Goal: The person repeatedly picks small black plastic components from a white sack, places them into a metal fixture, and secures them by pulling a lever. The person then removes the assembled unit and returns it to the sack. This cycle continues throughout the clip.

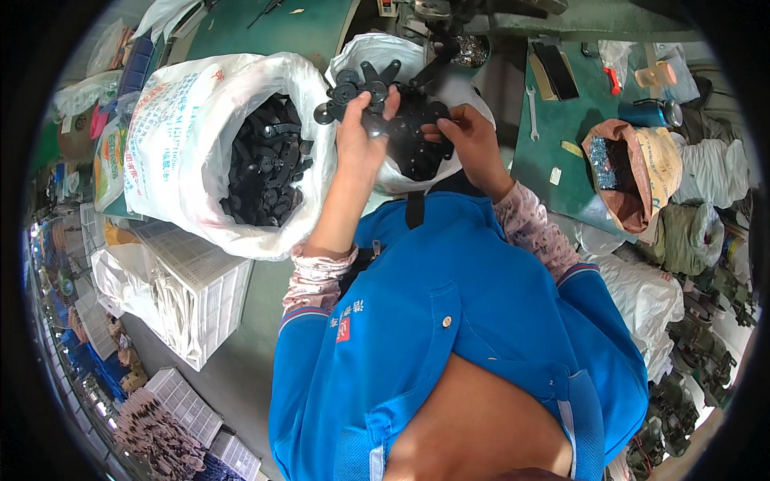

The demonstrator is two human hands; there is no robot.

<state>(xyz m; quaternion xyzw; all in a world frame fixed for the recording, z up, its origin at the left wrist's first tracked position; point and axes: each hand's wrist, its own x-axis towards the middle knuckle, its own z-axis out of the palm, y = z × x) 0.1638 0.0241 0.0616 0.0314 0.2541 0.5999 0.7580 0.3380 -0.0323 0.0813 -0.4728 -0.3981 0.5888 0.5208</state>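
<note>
A bunch of black plastic parts with round ends and short arms (377, 76) is gripped in my left hand (361, 140), fingers curled round it. To its right, my right hand (473, 136) has its thumb and fingers pinched at a dark round-ended part (435, 112). Both hands are over an open white bag (477, 88) with more black parts inside (417, 156). Left of my left forearm stands a big white woven sack (180, 136) with a plastic liner, its mouth full of similar black parts (269, 168).
Dark machine parts (441, 40) jut in just beyond my hands. On the green table (553, 128) at right lie a wrench (533, 112), a blue cup (650, 114) and a brown paper bag (666, 168) of small metal pieces. A white plastic crate (200, 297) stands at lower left.
</note>
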